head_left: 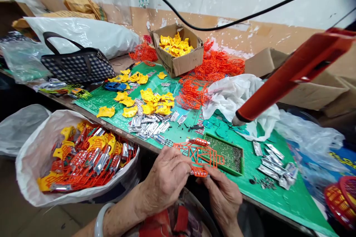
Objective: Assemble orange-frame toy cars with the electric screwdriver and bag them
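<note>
My left hand (164,179) and my right hand (222,196) are both closed on an orange plastic frame piece (201,153), held just over the table's near edge. The fingers pinch its lower end, where a small silver part seems to sit. Right behind it lies a green tray of tiny screws (226,153). Piles of yellow plastic parts (151,102) and silver metal pieces (148,126) lie on the green mat (178,131) further out.
A white bag of assembled orange, yellow and silver pieces (83,157) sits at my left. A cardboard box of yellow parts (178,50), orange frames (211,72), a checked handbag (76,64), more silver pieces (274,163) and a hanging orange power screwdriver (292,74) surround the mat.
</note>
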